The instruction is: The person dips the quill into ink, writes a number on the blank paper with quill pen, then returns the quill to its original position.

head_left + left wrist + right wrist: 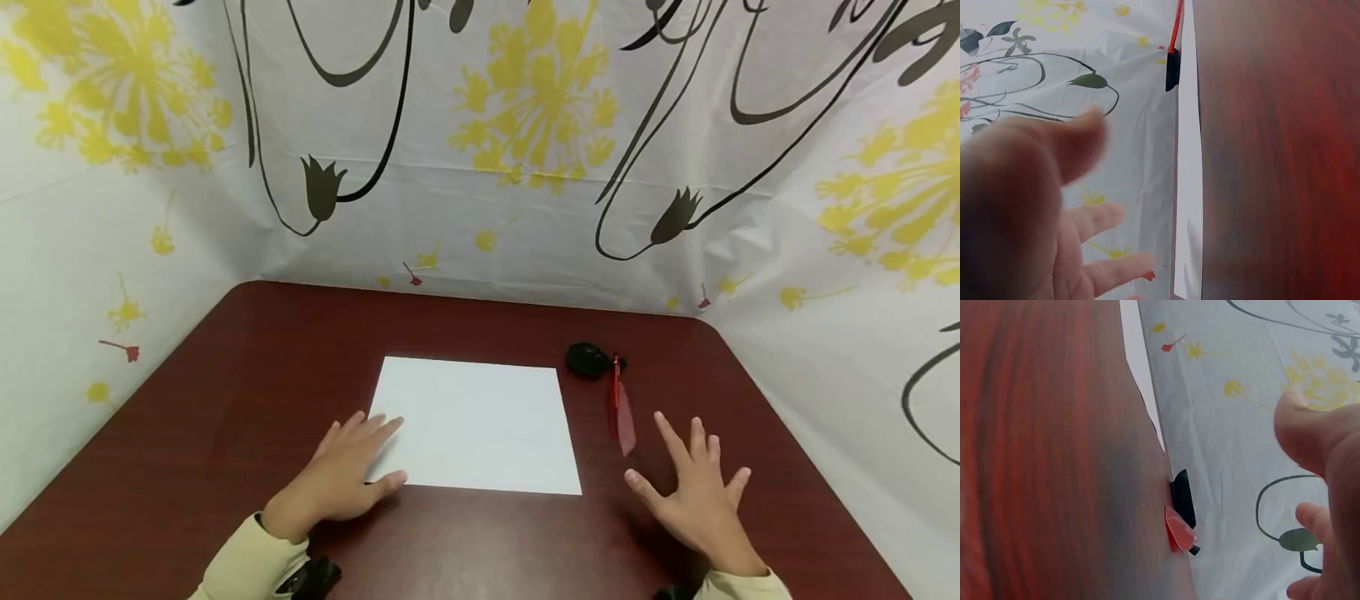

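A blank white sheet of paper [474,426] lies on the table, also showing as a thin strip [1189,187] in the left wrist view. My left hand [341,471] is at its left edge, fingers extended over the near left corner; whether they touch the sheet I cannot tell. To the right of the sheet, my right hand [697,493] has its fingers spread and holds nothing. Beyond its fingertips lies a slim red item [618,404] with a translucent, leaf-shaped red part [1180,530]. A rounded black object [587,360] sits against its far end; its kind is unclear.
The dark red-brown wooden table [225,417] has rounded far corners. A white cloth [435,192] with yellow flowers and dark vines hangs behind it and along both sides.
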The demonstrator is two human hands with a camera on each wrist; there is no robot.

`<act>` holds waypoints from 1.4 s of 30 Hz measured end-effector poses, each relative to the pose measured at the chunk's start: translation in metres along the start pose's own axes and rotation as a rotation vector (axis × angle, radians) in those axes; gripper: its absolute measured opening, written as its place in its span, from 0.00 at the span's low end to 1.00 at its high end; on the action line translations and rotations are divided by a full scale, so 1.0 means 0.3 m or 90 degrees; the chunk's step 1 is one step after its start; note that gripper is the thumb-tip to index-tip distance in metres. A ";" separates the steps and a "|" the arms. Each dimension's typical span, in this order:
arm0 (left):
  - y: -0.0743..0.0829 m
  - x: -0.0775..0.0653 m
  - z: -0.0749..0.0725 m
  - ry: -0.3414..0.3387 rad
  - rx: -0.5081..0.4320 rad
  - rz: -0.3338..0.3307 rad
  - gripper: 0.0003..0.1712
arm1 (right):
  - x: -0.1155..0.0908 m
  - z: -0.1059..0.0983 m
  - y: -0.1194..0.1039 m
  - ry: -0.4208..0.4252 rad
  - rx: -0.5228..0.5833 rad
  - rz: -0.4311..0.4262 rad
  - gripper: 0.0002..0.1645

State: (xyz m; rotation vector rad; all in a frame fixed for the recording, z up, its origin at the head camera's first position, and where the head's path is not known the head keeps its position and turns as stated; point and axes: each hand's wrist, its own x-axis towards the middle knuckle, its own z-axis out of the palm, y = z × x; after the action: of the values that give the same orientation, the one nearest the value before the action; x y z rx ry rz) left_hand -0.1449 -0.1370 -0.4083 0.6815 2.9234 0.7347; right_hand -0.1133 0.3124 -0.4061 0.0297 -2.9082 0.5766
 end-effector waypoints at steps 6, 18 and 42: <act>-0.001 -0.006 0.005 -0.025 0.019 0.056 0.30 | -0.012 -0.015 -0.004 0.077 0.084 -0.043 0.49; -0.023 -0.022 -0.017 -0.041 0.032 0.028 0.28 | -0.003 -0.046 -0.047 0.186 0.144 -0.072 0.38; -0.059 -0.028 -0.008 -0.076 0.010 -0.043 0.37 | 0.403 -0.009 0.124 0.097 -0.039 -0.284 0.25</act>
State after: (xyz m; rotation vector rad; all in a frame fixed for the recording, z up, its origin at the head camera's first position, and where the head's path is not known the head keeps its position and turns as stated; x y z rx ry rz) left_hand -0.1450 -0.1557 -0.4149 0.6014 2.8303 0.6423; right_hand -0.2337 0.3494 -0.3963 0.5818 -2.6427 0.3910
